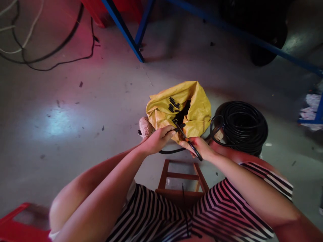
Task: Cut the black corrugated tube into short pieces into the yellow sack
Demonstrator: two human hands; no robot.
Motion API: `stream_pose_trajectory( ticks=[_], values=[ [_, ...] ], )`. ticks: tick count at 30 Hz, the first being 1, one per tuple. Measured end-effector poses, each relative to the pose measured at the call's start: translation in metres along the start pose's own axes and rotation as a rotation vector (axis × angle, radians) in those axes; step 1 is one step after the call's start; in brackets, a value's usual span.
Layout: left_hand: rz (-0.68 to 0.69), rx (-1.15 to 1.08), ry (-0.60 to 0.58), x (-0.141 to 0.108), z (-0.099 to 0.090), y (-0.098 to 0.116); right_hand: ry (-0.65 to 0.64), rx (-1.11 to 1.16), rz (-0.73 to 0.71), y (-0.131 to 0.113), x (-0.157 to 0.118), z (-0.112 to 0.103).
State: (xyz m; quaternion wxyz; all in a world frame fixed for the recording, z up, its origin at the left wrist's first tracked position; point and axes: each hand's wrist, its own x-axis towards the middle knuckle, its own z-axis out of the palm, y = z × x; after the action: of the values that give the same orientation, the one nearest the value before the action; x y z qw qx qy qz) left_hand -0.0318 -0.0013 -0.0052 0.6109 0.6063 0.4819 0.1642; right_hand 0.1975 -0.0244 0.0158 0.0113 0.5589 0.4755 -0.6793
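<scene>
My left hand (pixel 158 138) is closed around a black hose (pixel 179 128), its end sticking out to the right. In my right hand (pixel 198 147) is a pair of scissors (pixel 191 146) with dark handles, the blades crossing the hose just past my left fingers. Both hands are over the near edge of a yellow bag (pixel 199 101) on the floor. Several short cut black pieces (pixel 174 104) lie on the bag's folds around its dark opening. A length of the hose curves beneath my hands.
To the right of the bag lies a big coil of black hose (pixel 246 124). A wooden stool frame (pixel 183 175) shows between my legs. Blue metal legs (pixel 140 53) stand ahead, cables (pixel 58 50) lie far left, and a red plastic stool (pixel 17 225) is at lower left.
</scene>
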Motion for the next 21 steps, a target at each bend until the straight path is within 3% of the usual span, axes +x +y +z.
stream_pose_trajectory(
  ticks=[4, 12, 16, 21],
  values=[
    [0.004, 0.072, -0.07, -0.002, 0.004, 0.015, -0.009, -0.126, -0.144, -0.005, 0.001, -0.006],
    [-0.001, 0.062, -0.041, -0.001, 0.002, 0.013, 0.111, -0.248, -0.09, -0.007, 0.005, -0.007],
    [-0.006, 0.071, -0.042, 0.001, 0.001, 0.013, 0.187, -0.034, -0.112, -0.007, 0.006, -0.006],
    [0.018, 0.05, -0.027, -0.005, 0.013, 0.029, 0.218, 0.297, -0.165, -0.019, 0.006, -0.01]
  ],
)
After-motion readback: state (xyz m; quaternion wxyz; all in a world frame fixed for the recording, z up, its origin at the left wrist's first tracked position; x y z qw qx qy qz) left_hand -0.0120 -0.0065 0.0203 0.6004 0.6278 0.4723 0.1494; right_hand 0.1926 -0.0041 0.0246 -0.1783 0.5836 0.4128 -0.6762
